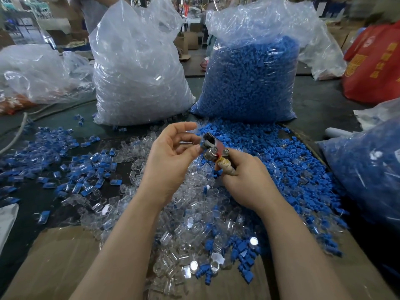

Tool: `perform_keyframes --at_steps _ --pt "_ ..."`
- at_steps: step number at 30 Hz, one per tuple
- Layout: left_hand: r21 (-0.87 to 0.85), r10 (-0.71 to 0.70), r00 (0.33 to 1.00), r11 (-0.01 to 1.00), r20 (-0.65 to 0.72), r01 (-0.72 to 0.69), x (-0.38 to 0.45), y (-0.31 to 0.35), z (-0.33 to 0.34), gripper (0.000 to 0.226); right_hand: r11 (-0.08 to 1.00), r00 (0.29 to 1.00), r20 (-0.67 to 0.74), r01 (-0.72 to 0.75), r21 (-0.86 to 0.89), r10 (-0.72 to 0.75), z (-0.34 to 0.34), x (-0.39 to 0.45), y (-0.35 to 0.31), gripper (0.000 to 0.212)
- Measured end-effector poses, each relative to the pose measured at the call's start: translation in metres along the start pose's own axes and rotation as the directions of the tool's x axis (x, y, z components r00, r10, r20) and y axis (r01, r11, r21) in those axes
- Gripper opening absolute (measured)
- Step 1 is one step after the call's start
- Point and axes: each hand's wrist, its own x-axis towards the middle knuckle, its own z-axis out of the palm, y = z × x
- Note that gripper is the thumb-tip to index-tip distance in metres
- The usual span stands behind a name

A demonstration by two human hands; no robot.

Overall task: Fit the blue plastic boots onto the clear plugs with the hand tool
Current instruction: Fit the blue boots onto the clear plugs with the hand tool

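The right hand (244,180) grips the tool (213,148) by its wrapped handle, metal head tilted up-left. The left hand (171,156), palm up with fingers loosely curled, touches that head with its fingertips (195,149) above the plugs (173,213) and boots (281,156); whether it pinches anything is unclear.

A single wide-angle view is given, taken from the person's head and directed forward and down over the worktop (313,100). Both forearms are seen entering from the bottom edge, close to the lens. Straight lines are bowed toward the frame edges. The workshop background is caught along the top edge.
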Motion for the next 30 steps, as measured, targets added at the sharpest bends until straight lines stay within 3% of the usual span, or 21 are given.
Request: perform_keyframes --at_steps 6,9,11,14,17,20,26,28,30 --pt "0.013 -0.069 0.998 0.998 0.002 0.069 0.0 0.001 -0.002 0.033 0.999 1.0 -0.011 0.012 -0.038 -0.013 0.002 0.0 0.001 0.017" --pt "-0.197 -0.274 0.953 0.949 -0.129 0.247 0.005 -0.002 -0.019 0.019 0.998 0.998 -0.061 0.013 -0.056 -0.017 0.0 0.0 0.003 0.011" --pt "-0.457 -0.434 0.875 0.836 -0.213 0.304 0.009 -0.005 -0.037 0.011 0.998 0.997 -0.072 -0.001 -0.066 -0.004 -0.001 0.001 0.005 0.01" --pt "-0.763 -0.59 0.771 0.605 -0.237 0.228 0.012 -0.011 -0.064 0.011 0.996 0.998 -0.057 -0.025 -0.087 0.02 -0.002 0.001 0.007 0.013" --pt "-0.901 -0.684 0.678 0.428 -0.268 0.076 0.012 -0.014 -0.082 0.014 0.994 0.999 -0.043 -0.03 -0.107 0.025 -0.002 0.001 0.007 0.016" --pt "-0.939 -0.722 0.62 0.335 -0.308 -0.076 0.013 -0.016 -0.096 0.018 0.993 0.998 -0.044 -0.047 -0.107 0.042 -0.002 0.001 0.007 0.017" --pt "-0.911 -0.675 0.621 0.371 -0.398 -0.18 0.011 -0.017 -0.108 0.022 0.987 0.996 -0.07 -0.063 -0.146 0.054 -0.001 0.003 0.009 0.012" --pt "-0.902 -0.665 0.626 0.399 -0.408 -0.164 0.012 -0.015 -0.107 0.019 0.984 0.993 -0.102 -0.082 -0.155 0.067 0.0 0.004 0.011 0.01" --pt "-0.875 -0.646 0.652 0.481 -0.398 -0.057 0.012 -0.013 -0.103 0.013 0.981 0.987 -0.13 -0.114 -0.157 0.094 0.0 0.005 0.014 0.006"
